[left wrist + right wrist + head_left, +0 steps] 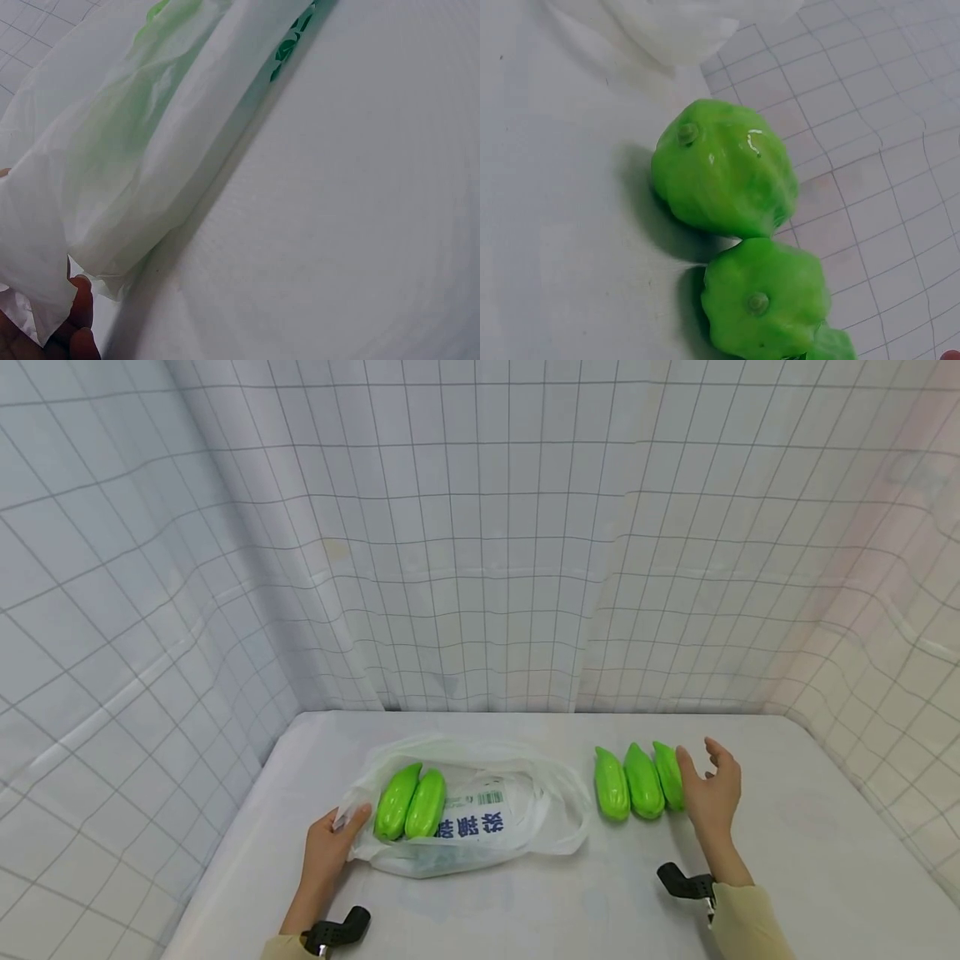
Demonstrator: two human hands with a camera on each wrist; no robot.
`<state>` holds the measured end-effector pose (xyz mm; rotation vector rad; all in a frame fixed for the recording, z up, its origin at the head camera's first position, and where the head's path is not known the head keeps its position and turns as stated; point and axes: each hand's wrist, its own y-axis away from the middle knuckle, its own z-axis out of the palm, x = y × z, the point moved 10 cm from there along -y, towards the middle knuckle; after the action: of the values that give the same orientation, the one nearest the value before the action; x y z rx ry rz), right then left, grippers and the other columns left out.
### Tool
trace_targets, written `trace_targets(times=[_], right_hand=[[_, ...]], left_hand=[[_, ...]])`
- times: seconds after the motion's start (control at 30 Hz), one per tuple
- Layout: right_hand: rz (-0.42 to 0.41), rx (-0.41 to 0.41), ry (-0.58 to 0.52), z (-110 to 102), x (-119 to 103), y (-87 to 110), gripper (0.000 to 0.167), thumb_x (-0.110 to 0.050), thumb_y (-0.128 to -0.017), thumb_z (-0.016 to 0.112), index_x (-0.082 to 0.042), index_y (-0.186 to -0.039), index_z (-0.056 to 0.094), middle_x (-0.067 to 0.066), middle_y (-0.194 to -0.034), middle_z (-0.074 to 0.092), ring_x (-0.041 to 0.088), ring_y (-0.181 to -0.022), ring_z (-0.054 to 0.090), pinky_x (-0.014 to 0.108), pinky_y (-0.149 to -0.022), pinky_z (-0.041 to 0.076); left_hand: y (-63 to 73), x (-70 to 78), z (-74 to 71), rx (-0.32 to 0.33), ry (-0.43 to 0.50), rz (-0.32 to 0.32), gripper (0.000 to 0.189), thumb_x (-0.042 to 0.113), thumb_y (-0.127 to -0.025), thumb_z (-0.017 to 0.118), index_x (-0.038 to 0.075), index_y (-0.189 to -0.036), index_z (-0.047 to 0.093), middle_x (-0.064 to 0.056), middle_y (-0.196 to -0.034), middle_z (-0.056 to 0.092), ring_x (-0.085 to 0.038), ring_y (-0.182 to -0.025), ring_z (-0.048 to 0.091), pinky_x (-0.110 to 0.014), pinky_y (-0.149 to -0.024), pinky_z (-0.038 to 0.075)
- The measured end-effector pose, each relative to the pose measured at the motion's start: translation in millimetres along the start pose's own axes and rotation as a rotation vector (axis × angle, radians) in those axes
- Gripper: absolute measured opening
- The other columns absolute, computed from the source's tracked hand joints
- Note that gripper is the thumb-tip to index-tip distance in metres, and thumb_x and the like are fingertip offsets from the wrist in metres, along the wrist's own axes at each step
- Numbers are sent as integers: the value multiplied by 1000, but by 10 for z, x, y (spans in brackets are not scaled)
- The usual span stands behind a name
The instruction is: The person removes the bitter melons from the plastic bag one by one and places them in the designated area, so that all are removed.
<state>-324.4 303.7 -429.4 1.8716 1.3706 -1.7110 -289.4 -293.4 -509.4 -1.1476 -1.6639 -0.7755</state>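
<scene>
A white plastic bag [457, 860] lies with its mouth spread wide, blue characters showing on its inside. My left hand [331, 843] grips the bag's left edge; the left wrist view shows the thin plastic [45, 247] between thumb and fingers. Inside the bag, two glossy green gourd-like vegetables [426, 804] lie side by side near that hand. Three more stand in a row to the right: the left one [612, 787], the middle one [643, 783] and the right one [667, 768]. My right hand [712, 789], thumb and fingers spread apart, is beside the right one and overlaps its edge.
A white-covered table [540, 910] carries everything. Grid-patterned white curtains [480, 568] hang behind and on both sides. Each wrist wears a black camera mount [337, 928]. In the right wrist view, bumpy rounded vegetable ends [724, 169] face the camera.
</scene>
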Motion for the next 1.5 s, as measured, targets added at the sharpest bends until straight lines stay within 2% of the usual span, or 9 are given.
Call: trace_targets(times=[0.23, 0.43, 0.63, 0.83, 1.13, 1.37, 1.5], right_hand=[[-70, 42, -51, -4, -226, 28, 47, -22, -91, 64, 3, -129, 51, 19, -126, 49, 32, -117, 44, 35, -87, 33], [-124, 8, -93, 71, -432, 94, 46, -19, -92, 64, 4, -129, 51, 17, -126, 51, 30, -117, 44, 30, -89, 35], [-162, -40, -107, 166, -559, 163, 46, -16, -91, 66, 3, -129, 51, 15, -127, 52, 27, -119, 45, 35, -94, 36], [-183, -98, -181, 232, -724, 229, 45, -11, -90, 67, 3, -130, 50, 15, -126, 53, 26, -118, 48, 40, -96, 37], [-225, -183, -190, 270, -1271, 486, 41, 1, -90, 62, 12, -127, 48, 24, -126, 53, 36, -116, 50, 37, -96, 38], [-209, -233, -217, 370, -1374, 563, 40, 0, -89, 64, 11, -125, 50, 21, -124, 55, 32, -116, 51, 36, -96, 38], [-229, -264, -206, 441, -1406, 625, 39, 1, -88, 65, 11, -124, 52, 21, -124, 56, 33, -115, 52, 37, -95, 39]], left_hand=[[5, 4, -2, 2, 10, -4, 52, 41, -87, 68, -8, -102, 63, -6, -76, 59, -14, -65, 48, -26, -56, 40], [9, 1, 0, -2, 7, -6, 53, 43, -87, 67, -8, -101, 62, -5, -73, 57, -14, -64, 47, -26, -55, 39], [-9, -16, 11, 7, 9, 1, 52, 42, -87, 68, -7, -100, 64, -6, -74, 58, -15, -65, 47, -26, -56, 39], [-9, -15, 7, 3, 2, 3, 53, 43, -87, 67, -8, -102, 63, -6, -77, 60, -15, -66, 47, -26, -57, 39], [2, -10, 9, 0, -2, -3, 54, 44, -87, 67, -8, -103, 63, -7, -79, 60, -15, -67, 47, -26, -57, 39], [4, -8, 3, 1, 0, -4, 54, 43, -87, 67, -8, -102, 63, -6, -79, 60, -15, -67, 47, -26, -58, 39], [3, -17, 5, -3, 2, -9, 55, 44, -87, 67, -8, -104, 63, -8, -81, 61, -15, -68, 48, -26, -58, 40]])
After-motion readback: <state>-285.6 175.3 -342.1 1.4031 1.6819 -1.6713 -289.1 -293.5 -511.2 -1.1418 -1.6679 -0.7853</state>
